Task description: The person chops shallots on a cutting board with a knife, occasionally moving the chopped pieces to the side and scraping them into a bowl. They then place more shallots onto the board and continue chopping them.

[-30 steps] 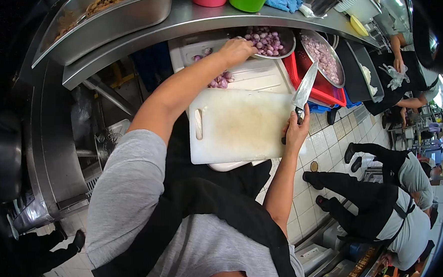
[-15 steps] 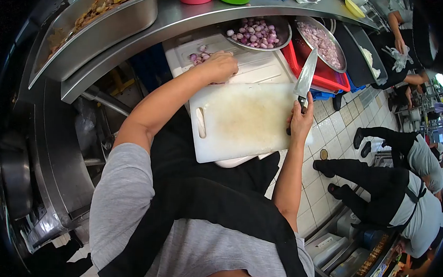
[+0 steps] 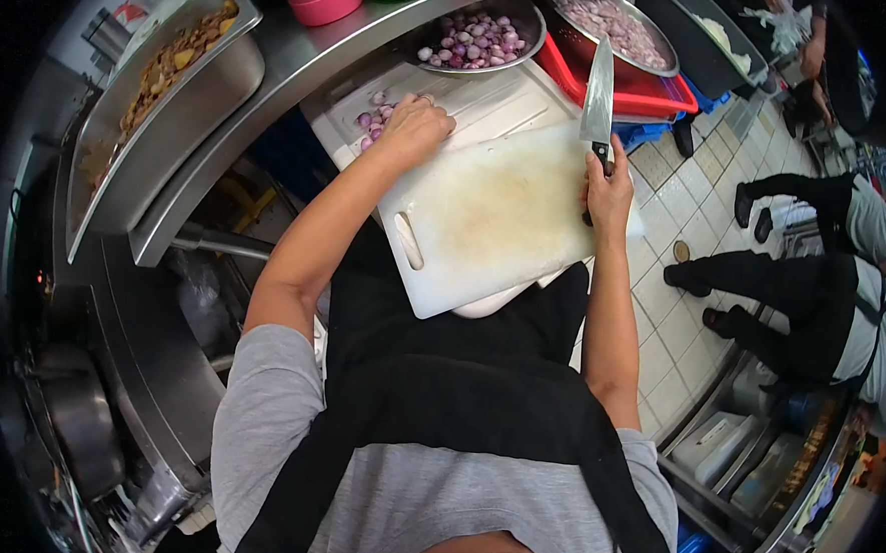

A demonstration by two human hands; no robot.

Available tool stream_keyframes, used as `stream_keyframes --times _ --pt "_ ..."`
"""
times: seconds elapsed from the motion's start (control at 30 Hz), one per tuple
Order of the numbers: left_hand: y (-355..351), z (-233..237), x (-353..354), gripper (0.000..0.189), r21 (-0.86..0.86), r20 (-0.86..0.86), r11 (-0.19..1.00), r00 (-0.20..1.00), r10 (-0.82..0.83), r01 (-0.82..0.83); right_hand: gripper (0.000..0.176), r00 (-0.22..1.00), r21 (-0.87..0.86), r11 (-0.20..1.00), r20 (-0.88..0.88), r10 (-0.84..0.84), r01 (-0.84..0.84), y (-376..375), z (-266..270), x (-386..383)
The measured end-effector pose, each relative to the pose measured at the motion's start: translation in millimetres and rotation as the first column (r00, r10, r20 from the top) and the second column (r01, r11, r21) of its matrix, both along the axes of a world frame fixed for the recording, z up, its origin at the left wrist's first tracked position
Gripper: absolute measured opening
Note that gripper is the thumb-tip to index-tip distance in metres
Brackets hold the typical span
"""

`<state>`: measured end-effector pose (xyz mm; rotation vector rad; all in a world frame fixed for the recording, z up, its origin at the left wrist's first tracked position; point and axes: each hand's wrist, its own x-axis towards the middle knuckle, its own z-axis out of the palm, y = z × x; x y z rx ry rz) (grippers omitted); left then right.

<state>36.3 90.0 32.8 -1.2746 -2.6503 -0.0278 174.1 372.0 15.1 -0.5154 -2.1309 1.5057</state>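
My right hand (image 3: 609,192) grips the black handle of a kitchen knife (image 3: 599,89), its broad blade pointing up and away from me. That hand is at the right edge of a white cutting board (image 3: 497,209), whose surface is bare and lightly stained. My left hand (image 3: 417,130) is beyond the board's far left edge, fingers curled downward. Its fingertips are hidden, so what they hold cannot be made out. Several peeled purple shallots (image 3: 367,122) lie right beside it on a white surface (image 3: 347,101) under the board.
A steel bowl of whole shallots (image 3: 470,43) stands beyond the board. Right of it, a colander of sliced shallots (image 3: 616,33) rests over a red basket (image 3: 564,78). A deep steel pan of cooked food (image 3: 174,147) sits on the left shelf. Co-workers (image 3: 803,295) stand at the right.
My view has turned, so the board and bowls appear rotated and shifted. My left hand is still by the shallots, and the right keeps the knife raised at the board's edge.
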Motion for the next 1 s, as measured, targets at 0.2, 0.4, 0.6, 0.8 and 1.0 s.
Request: stream_keyframes --times 0.2,0.4,0.6,0.8,1.0 --pt "23 18 34 0.014 0.365 0.402 0.917 0.916 0.001 -0.161 0.042 0.993 -0.172 0.982 -0.098 0.067 -0.083 4 -5 0" --pt "28 0 116 0.018 0.529 0.618 0.824 0.758 -0.209 -0.204 0.041 0.954 -0.258 0.935 0.111 0.28 -0.244 -35 35 85" --pt "15 5 127 0.015 0.596 0.452 0.78 0.882 -0.13 -0.191 0.048 0.876 0.466 0.746 0.331 0.35 -0.475 -52 59 142" --pt "26 -7 126 0.016 0.582 0.328 0.813 0.918 -0.223 -0.01 0.056 0.783 0.548 0.587 0.559 0.272 -0.595 -59 61 135" --pt "37 -12 126 0.016 0.6 0.312 0.798 0.904 -0.292 0.051 0.073 0.709 0.607 0.39 0.672 0.214 -0.693 -58 100 149"
